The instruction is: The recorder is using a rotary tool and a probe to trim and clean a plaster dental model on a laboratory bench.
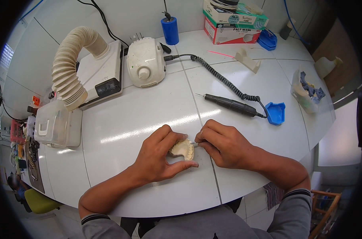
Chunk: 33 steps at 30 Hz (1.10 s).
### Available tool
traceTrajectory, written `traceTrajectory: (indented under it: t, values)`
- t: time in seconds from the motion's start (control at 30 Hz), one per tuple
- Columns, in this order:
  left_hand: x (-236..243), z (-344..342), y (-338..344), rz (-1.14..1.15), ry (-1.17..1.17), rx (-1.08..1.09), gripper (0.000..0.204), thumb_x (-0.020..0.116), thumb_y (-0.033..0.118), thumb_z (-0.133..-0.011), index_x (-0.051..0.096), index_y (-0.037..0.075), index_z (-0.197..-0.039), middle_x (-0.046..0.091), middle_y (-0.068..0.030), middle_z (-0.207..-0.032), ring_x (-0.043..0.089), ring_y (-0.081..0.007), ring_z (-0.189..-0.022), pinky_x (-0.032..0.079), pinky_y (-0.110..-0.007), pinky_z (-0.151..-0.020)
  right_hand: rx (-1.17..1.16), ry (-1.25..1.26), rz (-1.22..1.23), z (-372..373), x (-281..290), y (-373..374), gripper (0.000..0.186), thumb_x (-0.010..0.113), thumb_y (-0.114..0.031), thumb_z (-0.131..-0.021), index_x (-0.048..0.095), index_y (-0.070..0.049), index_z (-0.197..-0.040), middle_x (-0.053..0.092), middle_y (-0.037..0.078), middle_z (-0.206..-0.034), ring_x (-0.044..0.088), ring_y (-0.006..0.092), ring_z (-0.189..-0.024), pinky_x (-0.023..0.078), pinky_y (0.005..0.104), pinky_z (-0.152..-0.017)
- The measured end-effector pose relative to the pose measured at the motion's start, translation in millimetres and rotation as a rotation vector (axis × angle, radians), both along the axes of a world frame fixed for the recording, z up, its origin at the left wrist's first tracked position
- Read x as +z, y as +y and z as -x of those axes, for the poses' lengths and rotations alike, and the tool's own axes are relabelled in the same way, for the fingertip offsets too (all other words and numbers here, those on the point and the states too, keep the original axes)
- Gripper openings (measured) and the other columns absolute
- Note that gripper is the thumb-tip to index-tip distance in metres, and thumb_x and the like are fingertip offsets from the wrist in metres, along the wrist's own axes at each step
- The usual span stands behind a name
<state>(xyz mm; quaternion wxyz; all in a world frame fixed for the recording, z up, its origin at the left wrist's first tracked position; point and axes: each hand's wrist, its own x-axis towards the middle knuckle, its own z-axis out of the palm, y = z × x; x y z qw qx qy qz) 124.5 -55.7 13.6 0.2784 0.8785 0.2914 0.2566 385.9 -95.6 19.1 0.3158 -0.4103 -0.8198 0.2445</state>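
A cream plaster dental cast [183, 149] with a row of teeth sits in my left hand [157, 153], its thumb and fingers curled around it just over the white table. Close by on the right, my right hand [226, 145] is closed in a pinch. From its fingertips a short, thin greyish piece [193, 143] reaches to the edge of the cast near the teeth. Most of that piece is hidden by the fingers, so its kind cannot be made out.
Beyond my hands lies a black handpiece [230, 105], its coiled cord running to a white control box [146, 63]. A blue mould [275, 113] rests right of it. At left stand a ribbed hose [67, 67] and a plastic case [57, 125]; boxes [232, 32] are stacked behind.
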Motion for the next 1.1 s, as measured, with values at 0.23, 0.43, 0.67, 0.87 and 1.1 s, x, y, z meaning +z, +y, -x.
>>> traceTrajectory:
  t: [0.23, 0.43, 0.67, 0.87, 1.1]
  values:
    - [-1.2, 0.1, -0.2, -0.003, -0.006, 0.002, 0.069, 0.101, 0.047, -0.077, 0.073, -0.001, -0.118, 0.057, -0.0109, -0.095, 0.060, -0.0259, -0.078, 0.051, -0.039, -0.068, 0.003, -0.012, 0.006, 0.5, -1.4, 1.0, 0.018, 0.079, 0.002, -0.092, 0.067, -0.001, -0.105, 0.062, 0.013, -0.100, 0.070, 0.0338, -0.079, 0.058, 0.0436, -0.070]
    - [-1.4, 0.1, 0.0, -0.010, 0.004, 0.008, 0.072, 0.104, 0.048, -0.073, 0.074, 0.002, -0.120, 0.058, -0.0091, -0.095, 0.061, -0.0232, -0.079, 0.051, -0.037, -0.068, 0.008, -0.004, 0.007, 1.9, -2.4, 1.3, 0.017, 0.078, 0.002, -0.092, 0.067, 0.000, -0.105, 0.062, 0.013, -0.099, 0.070, 0.0340, -0.079, 0.058, 0.0437, -0.070]
    - [-2.3, -0.1, 0.0, -0.007, 0.004, 0.003, 0.072, 0.104, 0.047, -0.073, 0.073, 0.002, -0.120, 0.058, -0.0092, -0.095, 0.060, -0.0232, -0.079, 0.051, -0.036, -0.068, 0.009, -0.011, 0.006, -0.4, -0.2, 0.4, 0.017, 0.078, 0.002, -0.091, 0.067, 0.000, -0.104, 0.062, 0.013, -0.098, 0.069, 0.0339, -0.080, 0.058, 0.0437, -0.071]
    - [-2.0, 0.6, 0.0, -0.014, 0.006, 0.004, 0.073, 0.104, 0.047, -0.072, 0.074, 0.002, -0.121, 0.058, -0.0090, -0.094, 0.060, -0.0232, -0.079, 0.050, -0.036, -0.067, 0.020, -0.024, 0.003, -0.2, 1.3, 1.3, 0.017, 0.078, 0.003, -0.091, 0.068, -0.001, -0.105, 0.062, 0.013, -0.098, 0.069, 0.0341, -0.079, 0.057, 0.0439, -0.070]
    - [-1.4, 0.7, -0.5, -0.005, 0.010, 0.004, 0.073, 0.104, 0.047, -0.072, 0.074, 0.002, -0.121, 0.059, -0.0095, -0.095, 0.061, -0.0230, -0.079, 0.051, -0.036, -0.068, 0.018, -0.022, 0.012, -0.5, 0.6, 1.5, 0.016, 0.077, 0.002, -0.091, 0.068, -0.001, -0.103, 0.062, 0.013, -0.097, 0.069, 0.0339, -0.079, 0.057, 0.0437, -0.070]
